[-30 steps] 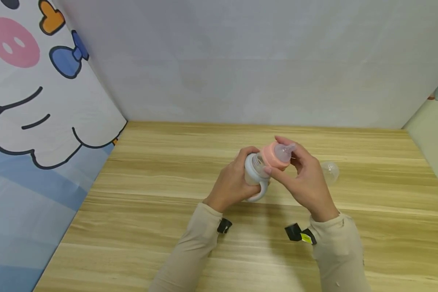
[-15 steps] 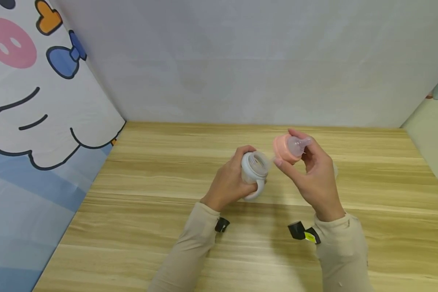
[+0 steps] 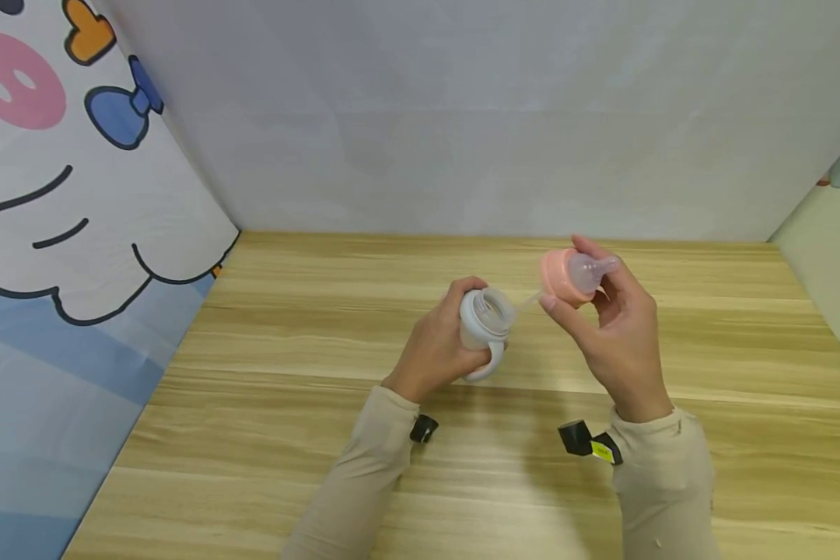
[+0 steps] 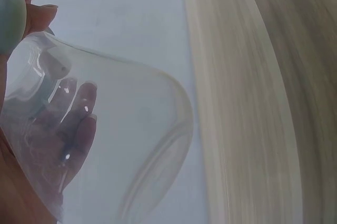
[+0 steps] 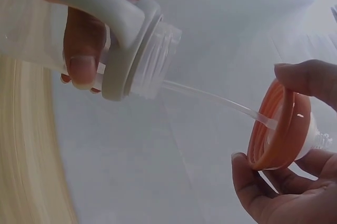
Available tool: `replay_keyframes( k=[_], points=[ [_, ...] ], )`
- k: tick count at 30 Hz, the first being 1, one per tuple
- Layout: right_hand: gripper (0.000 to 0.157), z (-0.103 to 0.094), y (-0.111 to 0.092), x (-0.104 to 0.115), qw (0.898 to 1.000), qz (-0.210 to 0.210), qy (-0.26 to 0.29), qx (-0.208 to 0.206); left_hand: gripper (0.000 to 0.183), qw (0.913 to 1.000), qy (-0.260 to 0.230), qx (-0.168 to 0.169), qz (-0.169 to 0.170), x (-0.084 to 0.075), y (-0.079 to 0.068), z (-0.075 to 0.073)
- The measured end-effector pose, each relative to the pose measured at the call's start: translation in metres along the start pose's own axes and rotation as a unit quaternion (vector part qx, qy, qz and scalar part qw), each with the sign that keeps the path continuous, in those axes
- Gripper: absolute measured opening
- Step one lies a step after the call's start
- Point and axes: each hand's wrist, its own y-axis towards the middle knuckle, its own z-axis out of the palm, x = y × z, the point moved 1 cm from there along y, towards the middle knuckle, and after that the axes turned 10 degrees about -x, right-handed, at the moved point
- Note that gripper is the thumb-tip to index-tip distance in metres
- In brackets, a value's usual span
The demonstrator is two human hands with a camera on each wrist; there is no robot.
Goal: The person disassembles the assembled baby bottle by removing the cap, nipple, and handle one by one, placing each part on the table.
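Note:
My left hand point(image 3: 434, 350) grips a clear baby bottle point(image 3: 493, 313) with a pale grey-white handled collar point(image 3: 471, 319). The bottle is tilted, its threaded neck point(image 5: 158, 60) uncovered and facing right. Up and to the right, my right hand point(image 3: 623, 342) holds a pink screw ring point(image 3: 558, 278) with a translucent teat point(image 3: 591, 272) between thumb and fingers. From the ring's underside a thin straw point(image 5: 210, 97) runs across the gap into the bottle's mouth. Close up in the left wrist view, fingers show through the clear bottle body point(image 4: 142, 108).
Beneath both hands lies a wood-grain table point(image 3: 287, 435). A plain pale wall sheet point(image 3: 462, 140) rises behind its far edge, and a cartoon-printed sheet point(image 3: 112, 257) stands along the left.
The right hand has drawn the pink ring and teat away from the bottle neck, up and right, exposing the straw. The bottle shifted slightly left. A clear dome on the table is now hidden.

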Motion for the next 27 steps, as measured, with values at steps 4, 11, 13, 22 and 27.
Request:
replay_keyframes(
  k=[4, 11, 13, 22, 27],
  points=[
    [0.066, -0.001, 0.000, 0.001, 1.000, -0.002, 0.007, -0.002, 0.080, 1.0000, 0.000, -0.004, -0.001, 0.001, 0.000, -0.001],
    [0.066, -0.002, 0.000, 0.002, 1.000, -0.002, 0.017, -0.008, 0.079, 0.9999, -0.003, -0.003, -0.013, 0.005, 0.000, -0.005],
    [0.065, -0.003, 0.000, 0.002, 1.000, -0.002, 0.015, -0.011, 0.080, 0.9998, -0.004, -0.004, -0.017, 0.006, 0.000, -0.006],
    [0.064, -0.004, 0.001, 0.002, 1.000, -0.002, 0.018, -0.019, 0.080, 0.9997, -0.011, -0.007, -0.022, 0.011, 0.000, -0.011],
    [0.062, -0.006, 0.003, 0.002, 0.999, -0.010, 0.031, -0.028, 0.079, 0.9996, -0.009, -0.015, -0.021, 0.012, 0.001, -0.014]
  ],
)
